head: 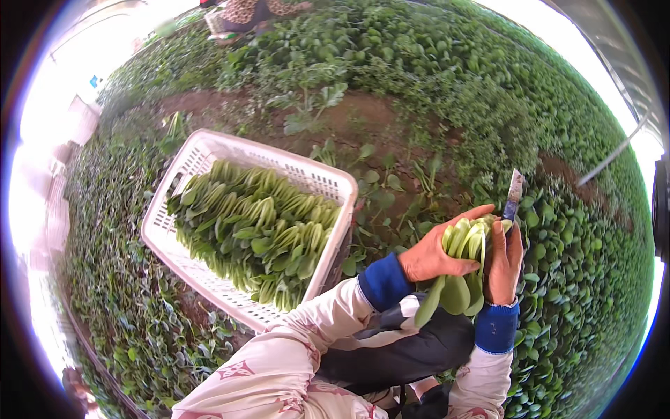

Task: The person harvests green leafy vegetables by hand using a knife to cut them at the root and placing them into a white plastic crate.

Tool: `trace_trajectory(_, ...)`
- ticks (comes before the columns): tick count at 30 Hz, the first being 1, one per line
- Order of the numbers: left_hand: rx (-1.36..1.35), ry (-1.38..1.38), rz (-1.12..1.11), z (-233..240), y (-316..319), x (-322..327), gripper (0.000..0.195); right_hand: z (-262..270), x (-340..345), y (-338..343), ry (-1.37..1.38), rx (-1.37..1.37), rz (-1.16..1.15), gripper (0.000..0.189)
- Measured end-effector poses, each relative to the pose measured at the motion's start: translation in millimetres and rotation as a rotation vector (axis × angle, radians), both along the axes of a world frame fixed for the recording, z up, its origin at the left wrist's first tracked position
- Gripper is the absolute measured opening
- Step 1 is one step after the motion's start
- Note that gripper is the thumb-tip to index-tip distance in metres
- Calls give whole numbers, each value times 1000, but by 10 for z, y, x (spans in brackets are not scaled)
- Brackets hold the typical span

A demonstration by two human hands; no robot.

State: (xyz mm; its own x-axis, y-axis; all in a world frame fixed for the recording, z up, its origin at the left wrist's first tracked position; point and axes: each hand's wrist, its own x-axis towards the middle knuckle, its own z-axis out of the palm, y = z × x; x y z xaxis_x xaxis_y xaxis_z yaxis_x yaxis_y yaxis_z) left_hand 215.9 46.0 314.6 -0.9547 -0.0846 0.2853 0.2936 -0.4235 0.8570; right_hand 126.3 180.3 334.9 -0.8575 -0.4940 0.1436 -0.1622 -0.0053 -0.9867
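My left hand [437, 251] is closed around a small bunch of leafy greens [455, 293], pale stalks up and broad round leaves hanging down. Close against its right side, my right hand [505, 259] holds a knife [515, 188] with a blue handle part and a stained blade that points up and away. Its fingers are beside the stalk ends; whether they also touch the stalks is hard to tell. To the left stands a white perforated plastic crate [272, 149], holding rows of cut greens [256, 225].
Dense leafy plants [560, 251] grow along the right, with low weeds [487, 115] beyond. Brown soil [366, 112] shows past the crate. Another person [246, 13] is at the far top. A thin pole [612, 154] slants at the right.
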Motion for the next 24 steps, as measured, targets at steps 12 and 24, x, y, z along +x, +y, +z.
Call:
trace_trajectory(12,-385,-194,535,-96,-1873,1791,53,24,-24,-111,-229,346,122,18)
trace_trajectory(24,-898,-840,861,-904,-2021,2109,68,-1008,-469,372,-608,529,111,21)
